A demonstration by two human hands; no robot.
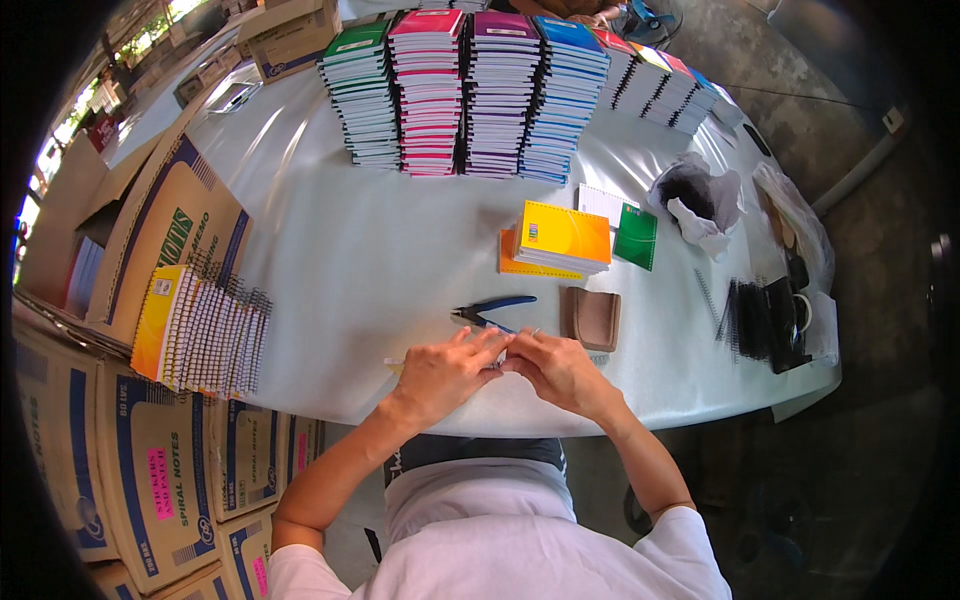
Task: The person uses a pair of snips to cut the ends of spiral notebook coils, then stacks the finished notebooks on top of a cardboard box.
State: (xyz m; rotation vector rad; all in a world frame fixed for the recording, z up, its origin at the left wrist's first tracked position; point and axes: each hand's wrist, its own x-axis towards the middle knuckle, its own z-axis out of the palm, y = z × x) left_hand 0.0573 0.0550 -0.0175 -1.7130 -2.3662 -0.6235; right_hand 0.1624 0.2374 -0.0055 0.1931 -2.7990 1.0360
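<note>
Your left hand (440, 372) and right hand (558, 370) meet at lower centre near the table's (380, 260) front edge, fingers pinched together on a small, mostly hidden item I cannot identify. Blue-handled pliers (492, 311) lie just above them, with bare tabletop beyond up to the notebook stacks (465, 90).

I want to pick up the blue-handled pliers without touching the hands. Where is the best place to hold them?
Take the pliers by the two blue handles, coming from the right and far side. The handles point right, toward the brown pouch; the metal tip points left, near the left hand.
</note>
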